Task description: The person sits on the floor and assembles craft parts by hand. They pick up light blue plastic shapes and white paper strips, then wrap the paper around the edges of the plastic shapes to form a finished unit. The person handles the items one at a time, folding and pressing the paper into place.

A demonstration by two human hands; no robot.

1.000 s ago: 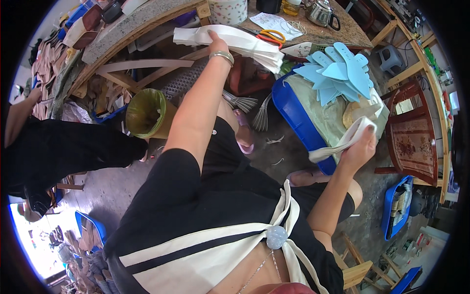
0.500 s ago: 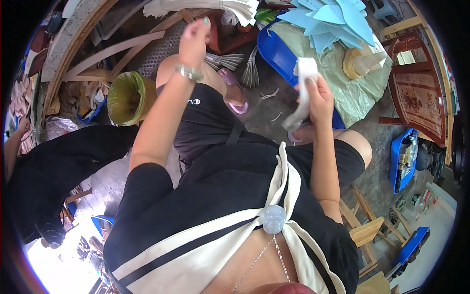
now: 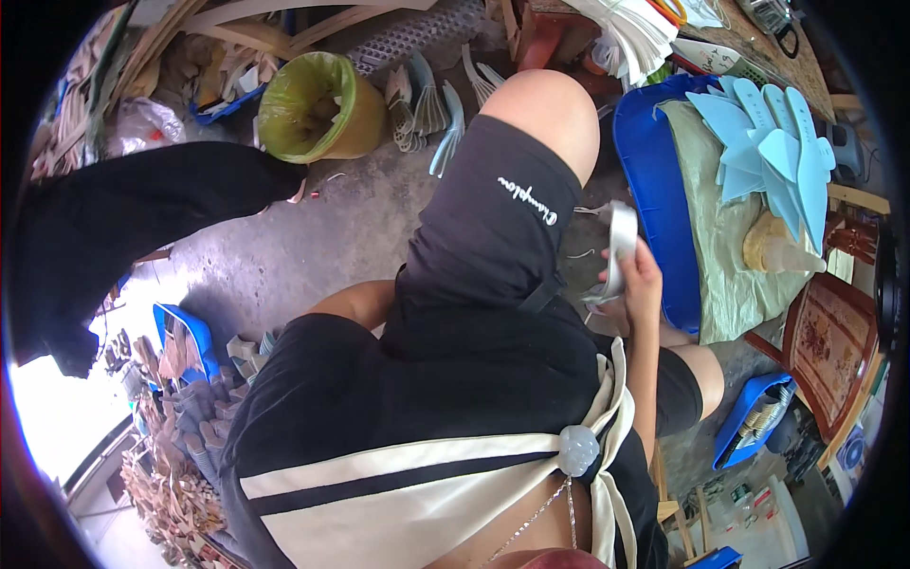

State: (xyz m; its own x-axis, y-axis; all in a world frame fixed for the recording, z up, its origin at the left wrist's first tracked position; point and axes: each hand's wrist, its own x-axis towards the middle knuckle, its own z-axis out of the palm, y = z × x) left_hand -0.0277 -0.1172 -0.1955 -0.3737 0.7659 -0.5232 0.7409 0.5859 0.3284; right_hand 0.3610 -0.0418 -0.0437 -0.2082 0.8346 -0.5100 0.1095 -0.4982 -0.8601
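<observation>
My right hand point(image 3: 642, 280) is closed on a white, slightly shiny curved strip point(image 3: 623, 232), held in front of my right leg, left of the blue tub. The strip stands edge-up and bends round toward my fingers; its lower end is partly hidden and I cannot make out its exact kind. On the left, only part of my left arm point(image 3: 358, 303) shows beside my black shorts, and its hand is out of sight.
A blue tub point(image 3: 654, 123) with a greenish plastic sheet point(image 3: 697, 190) carries light-blue curved pieces point(image 3: 773, 142). Nearby stand a yellow-lined bin point(image 3: 365, 123), bundled strips point(image 3: 427, 114) on the floor, a wooden chair point(image 3: 825, 341) and a small blue crate point(image 3: 754, 417). Black cloth point(image 3: 142, 209) lies left.
My left hand, raised over my knee before, has dropped out of view. The view has swung left. My right hand still grips the white strip.
</observation>
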